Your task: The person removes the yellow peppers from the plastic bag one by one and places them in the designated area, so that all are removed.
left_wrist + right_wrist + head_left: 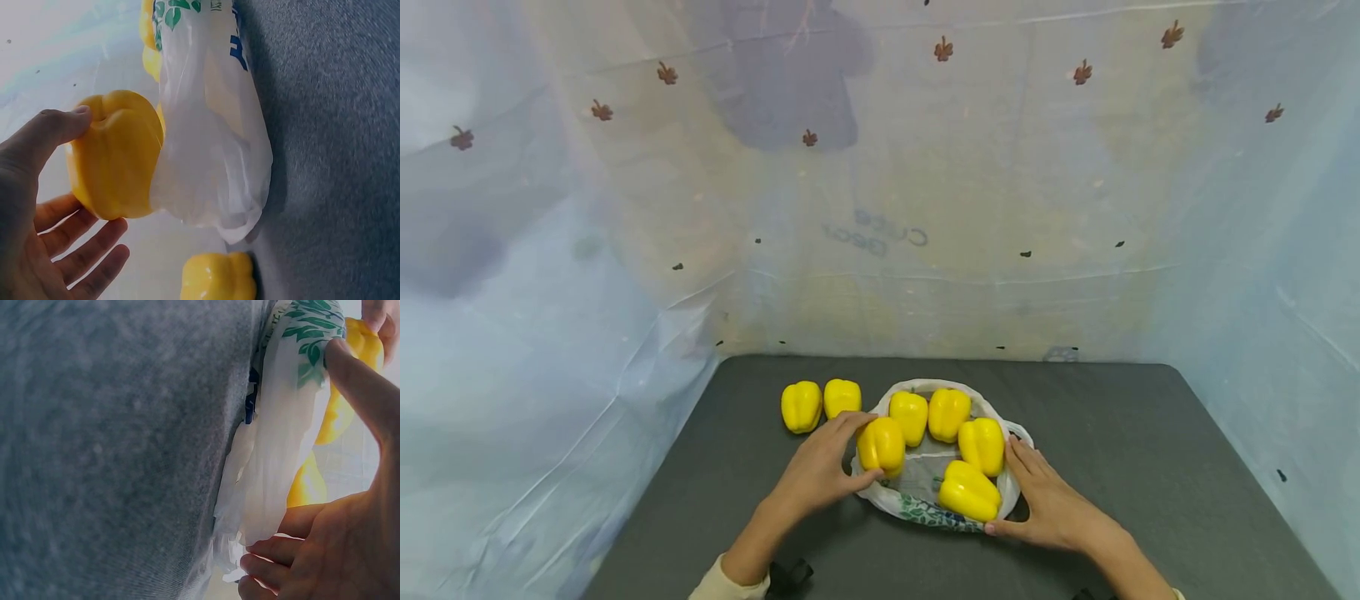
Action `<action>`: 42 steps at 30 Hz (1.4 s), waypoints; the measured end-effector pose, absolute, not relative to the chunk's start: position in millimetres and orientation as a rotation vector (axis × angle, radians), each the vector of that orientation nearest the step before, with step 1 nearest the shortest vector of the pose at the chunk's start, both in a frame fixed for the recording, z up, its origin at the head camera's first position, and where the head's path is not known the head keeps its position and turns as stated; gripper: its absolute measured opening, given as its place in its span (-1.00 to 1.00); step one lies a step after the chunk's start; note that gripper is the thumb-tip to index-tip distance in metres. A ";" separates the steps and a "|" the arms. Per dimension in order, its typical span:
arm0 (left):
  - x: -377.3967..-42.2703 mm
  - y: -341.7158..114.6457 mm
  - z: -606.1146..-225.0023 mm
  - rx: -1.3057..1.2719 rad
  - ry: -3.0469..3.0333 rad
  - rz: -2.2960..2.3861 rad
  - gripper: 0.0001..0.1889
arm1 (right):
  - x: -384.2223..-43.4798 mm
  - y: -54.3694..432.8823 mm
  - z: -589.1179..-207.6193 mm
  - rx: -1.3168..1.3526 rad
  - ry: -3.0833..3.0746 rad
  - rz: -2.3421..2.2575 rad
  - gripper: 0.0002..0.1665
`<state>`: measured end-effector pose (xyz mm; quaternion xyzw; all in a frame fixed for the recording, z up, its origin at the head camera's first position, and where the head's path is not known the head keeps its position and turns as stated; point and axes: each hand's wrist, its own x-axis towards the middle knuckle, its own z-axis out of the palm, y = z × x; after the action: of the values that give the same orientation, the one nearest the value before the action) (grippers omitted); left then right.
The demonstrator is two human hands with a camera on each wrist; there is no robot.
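Nearest, at the head view's 7 o'clock, a pale sleeve showed beside a dark strap at the wrist. The two hands were well apart, on either side of a white plastic bag with its mouth spread wide on the dark table.

Round the bag's own dial, with 12 on the far side, the right hand lay at 4 o'clock, spread against the outer wall, thumb near 5 and fingers near 3. It was not clamped tight. A green leaf print ran along the near wall, at 6 o'clock.

A tilted pepper lay inside at 5 o'clock. The left hand was at 9 o'clock, clamped between thumb and fingers on a yellow bell pepper at the rim; whether that touched the bag could not be told.

Farther in, more peppers sat at 3 o'clock, 11 o'clock and 12 o'clock. Outside, toward 10 o'clock, a loose pair of peppers stood on the table. Beyond hung a pale printed sheet.
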<state>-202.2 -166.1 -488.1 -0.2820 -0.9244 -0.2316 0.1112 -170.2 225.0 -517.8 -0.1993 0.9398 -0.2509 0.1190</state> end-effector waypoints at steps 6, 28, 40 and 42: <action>-201.9 -172.7 -484.6 -0.826 -2.681 -0.725 -0.17 | -171.0 225.8 -519.5 -0.571 2.748 -0.736 0.61; -209.2 -216.6 -481.4 -0.682 -2.696 -0.731 -0.13 | -171.5 226.1 -520.2 -0.591 2.762 -0.722 0.63; -214.6 -249.6 -480.1 -0.631 -2.704 -0.707 -0.14 | -170.3 225.4 -520.1 -0.579 2.767 -0.726 0.64; -214.8 -254.5 -479.9 -0.611 -2.711 -0.715 -0.14 | -170.3 225.3 -520.1 -0.580 2.766 -0.724 0.64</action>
<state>-214.8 -254.5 -479.9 -0.2110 -0.9360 -0.2468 0.1356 -170.3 225.3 -520.1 -0.1975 0.9422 -0.2467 0.1117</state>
